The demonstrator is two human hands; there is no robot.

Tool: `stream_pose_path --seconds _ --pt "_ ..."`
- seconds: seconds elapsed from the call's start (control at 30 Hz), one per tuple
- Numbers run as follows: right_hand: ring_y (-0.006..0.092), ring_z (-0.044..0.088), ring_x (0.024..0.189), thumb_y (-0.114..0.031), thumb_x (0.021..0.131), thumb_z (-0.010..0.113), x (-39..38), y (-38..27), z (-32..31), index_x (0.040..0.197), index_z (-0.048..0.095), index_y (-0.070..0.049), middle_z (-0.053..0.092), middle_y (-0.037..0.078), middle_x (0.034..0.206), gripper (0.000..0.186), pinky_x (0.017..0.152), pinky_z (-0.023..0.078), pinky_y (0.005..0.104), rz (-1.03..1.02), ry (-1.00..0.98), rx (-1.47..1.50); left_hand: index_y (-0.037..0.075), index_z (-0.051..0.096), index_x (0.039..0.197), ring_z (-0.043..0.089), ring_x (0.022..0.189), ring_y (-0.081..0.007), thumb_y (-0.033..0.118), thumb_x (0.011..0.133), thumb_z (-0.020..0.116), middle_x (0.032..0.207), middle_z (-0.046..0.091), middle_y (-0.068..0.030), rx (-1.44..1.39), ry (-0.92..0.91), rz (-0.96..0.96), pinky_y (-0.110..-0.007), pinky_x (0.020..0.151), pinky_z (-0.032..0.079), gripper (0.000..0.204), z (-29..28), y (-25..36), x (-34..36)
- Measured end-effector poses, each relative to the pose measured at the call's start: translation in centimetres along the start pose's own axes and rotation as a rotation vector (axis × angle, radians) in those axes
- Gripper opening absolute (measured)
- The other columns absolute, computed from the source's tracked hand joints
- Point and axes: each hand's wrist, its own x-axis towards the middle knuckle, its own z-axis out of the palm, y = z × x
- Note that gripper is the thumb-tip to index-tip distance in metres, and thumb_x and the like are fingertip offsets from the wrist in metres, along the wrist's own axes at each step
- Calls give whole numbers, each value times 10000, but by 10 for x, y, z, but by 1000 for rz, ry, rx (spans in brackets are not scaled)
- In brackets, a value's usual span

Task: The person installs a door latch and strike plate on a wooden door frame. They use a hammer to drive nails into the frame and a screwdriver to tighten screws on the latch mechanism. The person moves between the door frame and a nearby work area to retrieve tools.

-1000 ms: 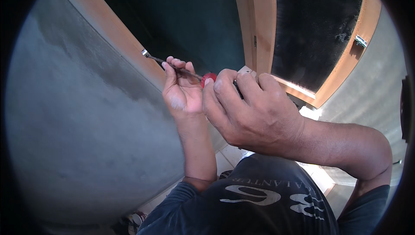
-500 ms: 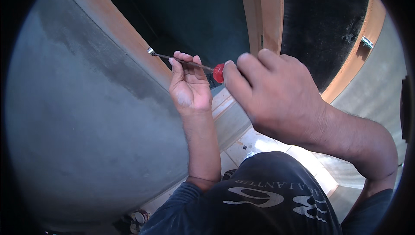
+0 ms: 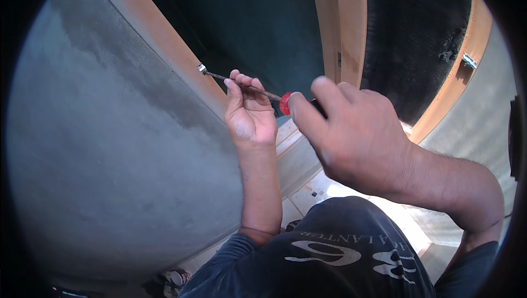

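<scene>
Dark cloth of the person's shirt lies nearest, with pale floor tiles beyond its edge. Over it, the right hand is closed round the handle of a screwdriver, whose red collar shows past the thumb. Farther along, the left hand, palm up, lightly grasps the slim shaft between thumb and fingers. The screwdriver slants up to the left, its tip at a small metal fitting on a wooden frame beside a grey wall. Beyond, at right, stands a wood-edged black panel.
</scene>
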Motion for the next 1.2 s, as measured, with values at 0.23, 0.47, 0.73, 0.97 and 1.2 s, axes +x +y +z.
stream_pose_path --seconds 0.23,0.47,0.73,0.97,1.2 --pt "109 540 567 -279 994 617 24 8 -1 1002 642 43 574 85 693 323 461 381 252 356 -335 912 41 641 1156 686 907 -148 215 1043 596 970 681 -49 -3 0 -20 -298 854 626 212 -11 9 -3" --pt "155 595 657 -183 900 679 6 -10 -7 1075 627 48 619 138 840 294 523 464 324 125 -185 229 19 630 1148 691 888 -144 214 1037 605 958 677 -53 -1 166 -24 -291 859 641 226 1 14 -2" --pt "131 559 588 -286 972 657 20 8 -2 1060 649 46 626 95 825 343 447 399 256 721 -214 1047 37 623 1165 701 971 -177 239 1055 567 1056 688 -94 31 -70 -45 -333 897 634 237 -13 11 -3" --pt "225 642 711 -185 864 772 7 14 -8 1093 582 30 619 141 922 367 629 526 358 218 -106 326 23 624 1137 702 1008 -191 209 1062 553 1057 688 -87 34 122 23 -359 932 633 213 -2 4 7" --pt "79 453 454 -238 992 629 24 36 10 972 635 -14 601 54 696 225 392 321 250 732 -230 1271 23 628 1195 701 1014 -186 190 1055 564 1103 703 -94 54 -30 -8 -322 915 629 227 -19 3 4"
